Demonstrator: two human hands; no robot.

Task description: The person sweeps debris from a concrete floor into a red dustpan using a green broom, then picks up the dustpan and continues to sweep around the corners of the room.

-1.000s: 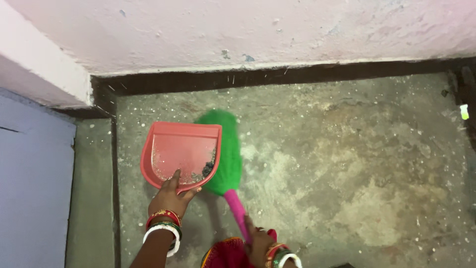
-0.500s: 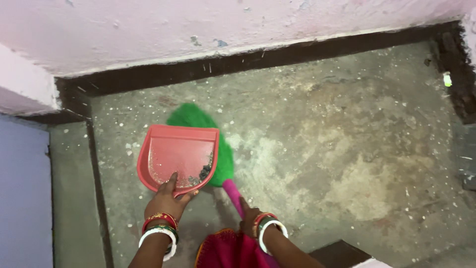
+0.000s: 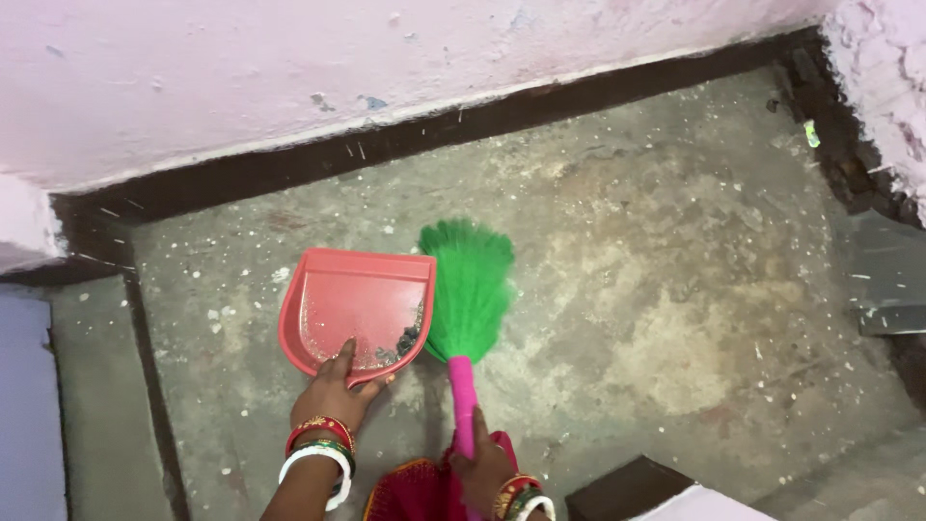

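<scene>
A red plastic dustpan (image 3: pixel 355 311) lies flat on the rough grey concrete floor (image 3: pixel 675 289), its straight open edge turned toward the dark band at the foot of the pink wall (image 3: pixel 241 77) and its rounded back toward the person. It is a shallow, scoop-shaped tray with a raised rim; pale grit is dusted over its inner face and a small dark heap of dirt sits in its right rear corner. The left hand (image 3: pixel 331 391) has its grip closed on the pan's rear rim, thumb laid over the inside and the fingers curled beneath, with red, green and white bangles (image 3: pixel 318 449) on the wrist. Just beside the pan's right edge stands a broom (image 3: pixel 465 309) with a fan of bright green bristles spread wide on the floor and a pink handle running down toward the person. The right hand (image 3: pixel 482 468) is wrapped tight around the lower end of that handle, close above a fold of red cloth (image 3: pixel 424 492). White specks of debris are scattered across the floor around both tools.
</scene>
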